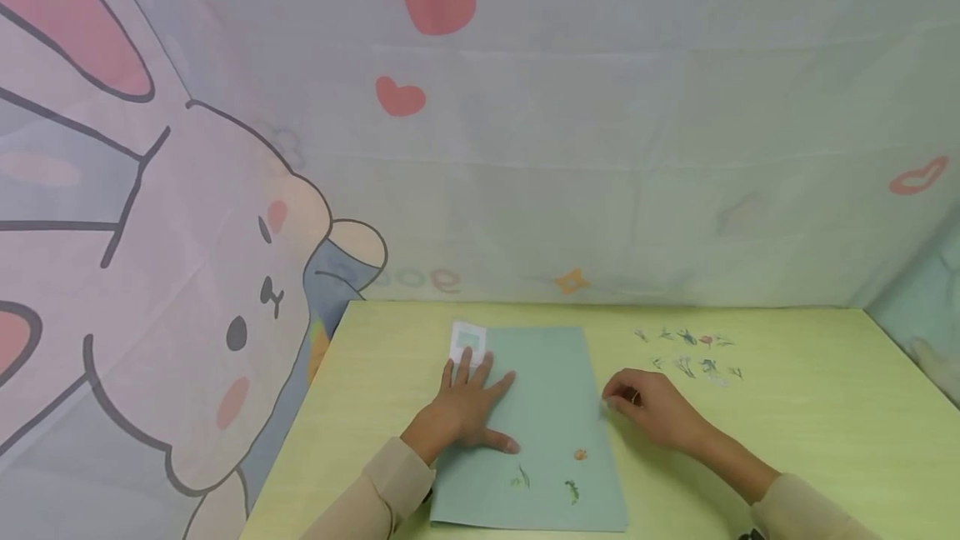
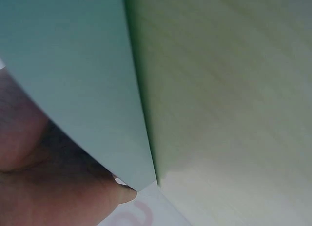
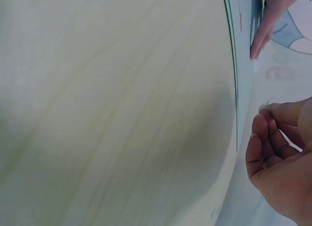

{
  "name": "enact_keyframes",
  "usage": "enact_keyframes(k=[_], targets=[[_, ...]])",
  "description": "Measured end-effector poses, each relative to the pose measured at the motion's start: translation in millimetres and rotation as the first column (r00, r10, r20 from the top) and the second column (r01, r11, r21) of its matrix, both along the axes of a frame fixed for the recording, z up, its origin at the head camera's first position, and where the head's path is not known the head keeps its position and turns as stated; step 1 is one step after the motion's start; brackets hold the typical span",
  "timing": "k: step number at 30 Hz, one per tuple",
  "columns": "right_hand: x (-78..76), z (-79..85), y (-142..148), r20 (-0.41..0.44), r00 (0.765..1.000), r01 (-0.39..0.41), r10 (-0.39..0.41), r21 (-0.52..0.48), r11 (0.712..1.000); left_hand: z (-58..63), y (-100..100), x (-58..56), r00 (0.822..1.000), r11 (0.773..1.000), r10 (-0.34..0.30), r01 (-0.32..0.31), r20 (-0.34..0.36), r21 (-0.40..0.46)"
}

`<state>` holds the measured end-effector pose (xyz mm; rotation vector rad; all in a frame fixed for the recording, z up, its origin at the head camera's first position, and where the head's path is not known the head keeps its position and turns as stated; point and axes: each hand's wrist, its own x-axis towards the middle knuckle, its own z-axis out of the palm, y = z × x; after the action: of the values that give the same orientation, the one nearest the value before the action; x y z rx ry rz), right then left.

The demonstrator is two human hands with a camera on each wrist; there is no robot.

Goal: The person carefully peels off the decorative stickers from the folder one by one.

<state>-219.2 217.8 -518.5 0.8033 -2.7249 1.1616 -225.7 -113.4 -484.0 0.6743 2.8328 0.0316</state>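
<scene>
A pale green folder [image 1: 551, 382] lies on the table, a white label [image 1: 458, 338] with a green square at its far left corner. My left hand [image 1: 468, 402] rests on the folder with its fingers spread, the fingertips overlapping the label. In the left wrist view that hand [image 2: 58, 187] shows beside the folder's edge [image 2: 97, 89]. Just off the folder's right edge, my right hand [image 1: 652, 407] pinches a small clear sticker [image 3: 267, 103] with thin green lines between thumb and index finger. Near the folder's front are an orange sticker [image 1: 581, 455], a leafy green sticker [image 1: 572, 491] and a sprig sticker [image 1: 523, 477].
Two rows of small plant and flower stickers [image 1: 686, 337] lie on the yellow-green table [image 1: 810, 432] to the right of the folder. A pale cloth [image 1: 600, 107] with hearts and a cartoon rabbit hangs behind the table and on its left.
</scene>
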Motion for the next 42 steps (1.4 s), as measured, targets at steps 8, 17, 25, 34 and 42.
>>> enact_keyframes(k=[8,17,25,34,42], targets=[[-3.0,-2.6,19,-0.009,0.997,0.083,-0.083,0.0,0.997,-0.7,0,-0.5,1.0,1.0,0.003,-0.003,0.005,-0.001],[-13.4,-9.0,45,0.002,0.977,0.211,-0.211,0.018,0.977,-22.5,-2,-13.4,1.0,1.0,0.002,-0.002,-0.009,-0.003],[-18.1,-11.1,63,0.03,0.965,0.26,-0.26,0.018,0.966,-33.8,-4,-19.6,1.0,1.0,0.0,0.0,-0.012,-0.008],[-19.7,-14.1,73,0.019,0.947,0.32,-0.32,0.024,0.947,-29.5,-4,-17.1,1.0,1.0,-0.002,0.002,-0.017,-0.009],[-21.2,-13.6,76,0.005,0.942,0.334,-0.335,0.063,0.94,-42.3,-6,-24.3,0.999,1.0,-0.005,0.004,-0.036,-0.008]])
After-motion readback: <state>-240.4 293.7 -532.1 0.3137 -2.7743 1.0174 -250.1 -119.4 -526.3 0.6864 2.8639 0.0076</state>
